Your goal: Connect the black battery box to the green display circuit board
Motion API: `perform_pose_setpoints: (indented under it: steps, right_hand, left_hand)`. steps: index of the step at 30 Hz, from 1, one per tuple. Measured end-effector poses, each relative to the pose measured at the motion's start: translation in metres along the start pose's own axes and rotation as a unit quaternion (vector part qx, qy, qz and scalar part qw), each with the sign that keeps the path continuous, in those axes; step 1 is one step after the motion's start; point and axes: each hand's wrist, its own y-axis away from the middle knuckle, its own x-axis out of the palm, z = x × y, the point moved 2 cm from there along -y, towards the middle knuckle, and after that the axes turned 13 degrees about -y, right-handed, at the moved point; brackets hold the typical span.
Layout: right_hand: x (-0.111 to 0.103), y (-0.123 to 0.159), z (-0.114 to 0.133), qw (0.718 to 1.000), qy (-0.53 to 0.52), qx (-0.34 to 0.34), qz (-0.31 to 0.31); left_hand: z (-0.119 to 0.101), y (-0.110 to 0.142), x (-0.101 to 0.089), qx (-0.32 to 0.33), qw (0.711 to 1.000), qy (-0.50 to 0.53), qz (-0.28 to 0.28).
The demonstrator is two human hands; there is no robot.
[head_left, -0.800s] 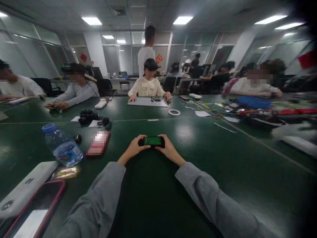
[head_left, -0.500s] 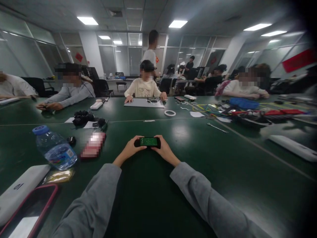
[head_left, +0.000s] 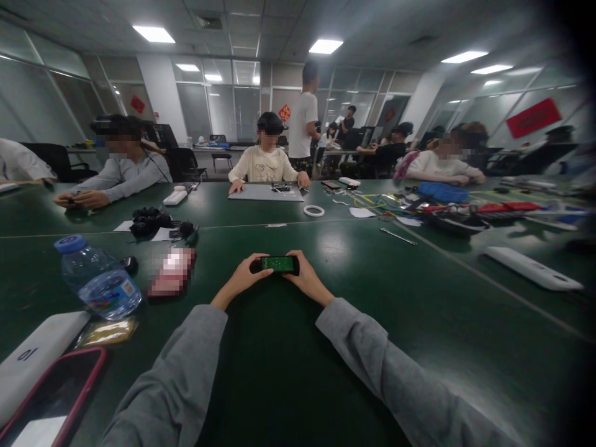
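Taking our held phone as the clock's centre, we are seeing the water bottle (head_left: 100, 279) at nine o'clock sitting farther left in our view than in the earlier frames, as our view is swinging rightward. The seated person (head_left: 267, 158) at twelve o'clock is keeping both hands at the gray board (head_left: 254, 192), while the standing person (head_left: 305, 118) beyond, between twelve and one, is now showing to the right of that seated figure instead of right behind. At three o'clock, the long white case (head_left: 531, 268) is coming more fully into our view.

Our left hand (head_left: 243, 274) is reaching in from seven o'clock, wrist angling inward, and clamping the left end of the green-screened phone (head_left: 278, 264), its thumb lying along the near edge. We are holding that phone sideways, over the desk (head_left: 354, 347) straight ahead of us. Our right hand (head_left: 305, 273) is reaching in from about five o'clock and gripping the other end, its fingers curling around the far edge.
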Motion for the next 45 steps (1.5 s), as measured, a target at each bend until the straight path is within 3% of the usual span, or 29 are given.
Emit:
perform_pose_setpoints:
  steps: [10,17,28,37,45]
  right_hand:
    - [0.001,0.003,-0.001,0.996,-0.090,0.010,0.015]
    - [0.003,0.004,-0.013,0.998,-0.057,0.012,0.027]
    - [0.013,-0.005,0.001,0.997,0.017,-0.018,0.076]
    - [0.013,-0.010,-0.012,0.996,-0.054,0.028,0.068]
    - [0.012,-0.009,-0.007,0.995,-0.069,0.033,0.060]
  left_hand:
    - [0.002,0.002,0.006,-0.005,0.999,0.045,-0.024]
    - [0.004,0.008,0.000,-0.014,0.999,0.026,-0.023]
    - [0.010,0.017,-0.007,-0.009,1.000,0.026,-0.009]
    - [0.017,0.010,-0.012,-0.012,0.999,0.048,-0.010]
    - [0.017,0.011,-0.012,-0.010,0.998,0.051,-0.021]
